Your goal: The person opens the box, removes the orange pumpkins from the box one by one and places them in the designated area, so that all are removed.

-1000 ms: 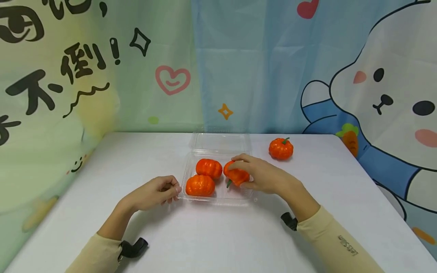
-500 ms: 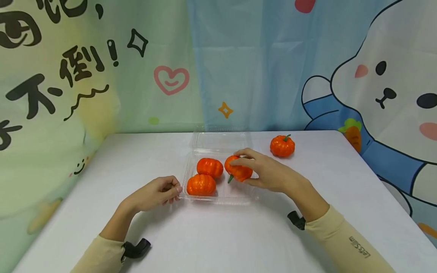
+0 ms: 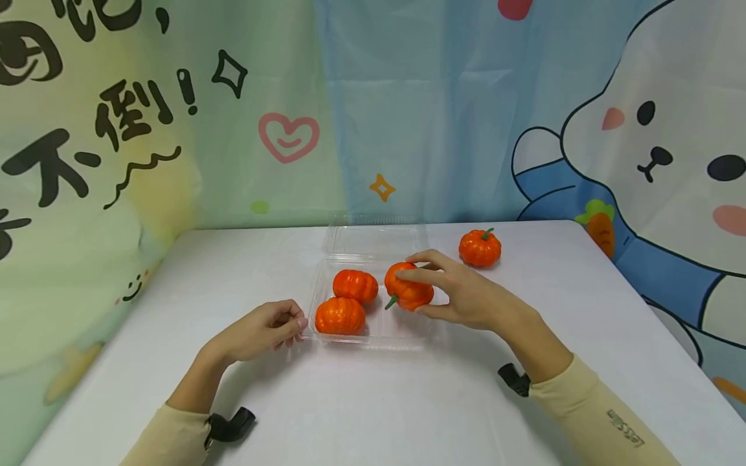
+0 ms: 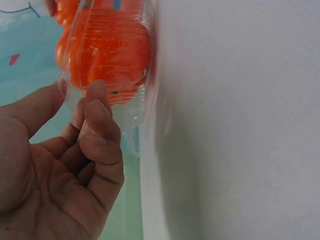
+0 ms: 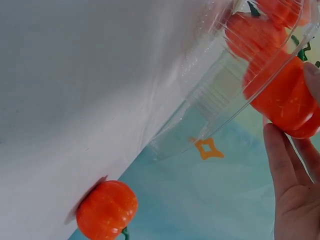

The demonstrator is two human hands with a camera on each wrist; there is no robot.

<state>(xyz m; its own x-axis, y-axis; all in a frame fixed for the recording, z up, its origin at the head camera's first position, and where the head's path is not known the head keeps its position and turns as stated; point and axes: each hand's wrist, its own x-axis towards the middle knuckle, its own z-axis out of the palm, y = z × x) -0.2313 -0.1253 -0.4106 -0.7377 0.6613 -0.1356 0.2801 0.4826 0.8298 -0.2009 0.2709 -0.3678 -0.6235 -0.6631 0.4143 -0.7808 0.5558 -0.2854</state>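
An open clear plastic clamshell box (image 3: 396,338) lies on the table with its lid (image 3: 375,242) folded back. My left hand (image 3: 271,330) pinches the box's left edge; in the left wrist view the thumb is on the rim and the fingertips (image 4: 97,90) are against the ribbed wall. My right hand (image 3: 466,291) grips a small orange pumpkin (image 3: 408,288) with a green stem, over the box's right half. The stem points toward the front left. Two more orange pumpkins, a rear one (image 3: 354,286) and a front one (image 3: 340,316), sit in the left half.
Another orange pumpkin (image 3: 480,248), stem up, stands on the white table (image 3: 361,401) behind and right of the box. A printed cloth backdrop (image 3: 384,116) hangs along the table's far edge. Each wrist wears a black camera mount (image 3: 230,425).
My right hand has raised the pumpkin slightly and shifted it a little to the right and back, its stem swinging upward in view. The left hand keeps its hold on the box edge.
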